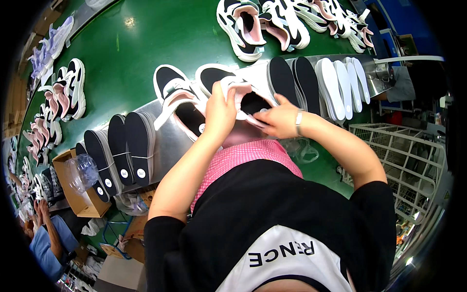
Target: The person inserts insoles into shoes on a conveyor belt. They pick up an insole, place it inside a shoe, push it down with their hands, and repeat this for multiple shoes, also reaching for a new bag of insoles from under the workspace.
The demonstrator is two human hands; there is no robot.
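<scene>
A black, white and pink sneaker (236, 87) lies in front of me with its opening facing me. My left hand (219, 113) grips its pink-lined tongue and collar on the left side. At the heel end, my right hand (281, 117) holds the collar's right edge, thumb near the opening; its fingertips are partly hidden. Inside is a black insole (254, 102) with a round white sticker near the heel. Left of it rests a matching sneaker (170, 80), also with a dark insole and a white sticker inside.
Banded black insoles (138, 141) stand left on the metal ledge (168, 151); more black insoles (282, 80) and white insoles (331, 87) stand right. Sneakers (243, 29) line the green table (160, 29). A cardboard box (92, 202) is lower left, a white wire rack (399, 160) right. Another person (51, 243) works far left.
</scene>
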